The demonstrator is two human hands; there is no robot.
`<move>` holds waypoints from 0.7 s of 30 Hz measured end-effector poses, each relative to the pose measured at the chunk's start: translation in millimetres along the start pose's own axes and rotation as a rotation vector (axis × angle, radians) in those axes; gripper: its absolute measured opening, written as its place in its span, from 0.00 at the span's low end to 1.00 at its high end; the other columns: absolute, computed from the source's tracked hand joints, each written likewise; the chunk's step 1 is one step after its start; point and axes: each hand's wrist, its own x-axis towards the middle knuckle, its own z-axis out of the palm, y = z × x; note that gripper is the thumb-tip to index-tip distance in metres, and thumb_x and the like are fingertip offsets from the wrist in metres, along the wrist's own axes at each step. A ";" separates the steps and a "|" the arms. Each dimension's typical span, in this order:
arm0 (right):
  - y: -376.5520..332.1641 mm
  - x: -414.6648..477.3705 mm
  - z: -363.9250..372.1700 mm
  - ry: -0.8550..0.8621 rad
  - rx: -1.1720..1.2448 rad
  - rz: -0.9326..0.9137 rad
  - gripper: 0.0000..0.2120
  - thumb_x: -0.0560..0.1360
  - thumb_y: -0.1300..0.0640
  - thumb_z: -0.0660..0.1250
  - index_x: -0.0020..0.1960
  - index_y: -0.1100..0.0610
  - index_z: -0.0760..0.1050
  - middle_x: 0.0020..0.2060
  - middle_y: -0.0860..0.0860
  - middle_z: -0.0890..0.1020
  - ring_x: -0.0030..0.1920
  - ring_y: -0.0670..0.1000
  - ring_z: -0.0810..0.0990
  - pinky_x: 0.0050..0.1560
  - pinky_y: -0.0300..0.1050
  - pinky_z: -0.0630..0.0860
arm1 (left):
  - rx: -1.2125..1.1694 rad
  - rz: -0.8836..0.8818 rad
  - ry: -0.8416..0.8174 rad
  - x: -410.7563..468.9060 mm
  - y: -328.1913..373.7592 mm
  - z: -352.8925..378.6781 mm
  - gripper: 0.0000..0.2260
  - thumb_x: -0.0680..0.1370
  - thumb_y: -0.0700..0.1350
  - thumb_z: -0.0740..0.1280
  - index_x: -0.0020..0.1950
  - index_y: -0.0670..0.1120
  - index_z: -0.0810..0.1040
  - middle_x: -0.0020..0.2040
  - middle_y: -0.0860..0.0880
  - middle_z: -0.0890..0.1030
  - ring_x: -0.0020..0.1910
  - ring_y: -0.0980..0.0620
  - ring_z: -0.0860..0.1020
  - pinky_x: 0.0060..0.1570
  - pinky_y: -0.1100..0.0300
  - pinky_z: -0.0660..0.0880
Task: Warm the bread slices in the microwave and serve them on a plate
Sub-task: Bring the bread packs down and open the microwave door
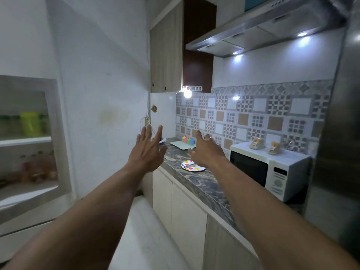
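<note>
A white microwave stands on the marbled counter at the right, its dark door closed. Bagged bread lies on top of it, with a second bag beside. A white plate with coloured dots sits on the counter left of the microwave, a dark utensil lying across it. Both my arms stretch forward in the air. My left hand is held up with fingers spread, holding nothing. My right hand hovers above the plate with relaxed fingers, empty.
A pale tray with small coloured containers sits at the far end of the counter. A range hood hangs overhead. Cabinets run below the counter. A fridge side rises at the right. Shelves are on the left.
</note>
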 end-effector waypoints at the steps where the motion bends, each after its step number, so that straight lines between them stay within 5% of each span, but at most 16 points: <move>1: 4.5 14.5 3.8 0.010 0.000 -0.002 0.37 0.81 0.46 0.60 0.82 0.53 0.42 0.80 0.60 0.49 0.79 0.61 0.52 0.75 0.63 0.59 | -0.002 0.005 0.002 14.3 0.5 9.0 0.32 0.84 0.58 0.52 0.82 0.51 0.39 0.81 0.38 0.41 0.80 0.39 0.40 0.78 0.45 0.45; 13: 90.1 161.9 68.3 -0.001 -0.035 0.131 0.36 0.82 0.47 0.59 0.82 0.54 0.44 0.80 0.59 0.51 0.79 0.60 0.51 0.75 0.64 0.55 | -0.072 0.105 -0.084 174.0 16.1 149.2 0.30 0.85 0.57 0.52 0.82 0.50 0.43 0.81 0.37 0.45 0.80 0.38 0.42 0.78 0.43 0.46; 21: 172.2 240.2 87.9 0.044 -0.062 0.388 0.35 0.82 0.48 0.58 0.82 0.54 0.44 0.80 0.57 0.51 0.79 0.58 0.51 0.76 0.61 0.56 | -0.145 0.332 -0.202 295.7 51.0 246.4 0.29 0.85 0.56 0.51 0.82 0.49 0.44 0.82 0.38 0.47 0.81 0.40 0.42 0.78 0.44 0.44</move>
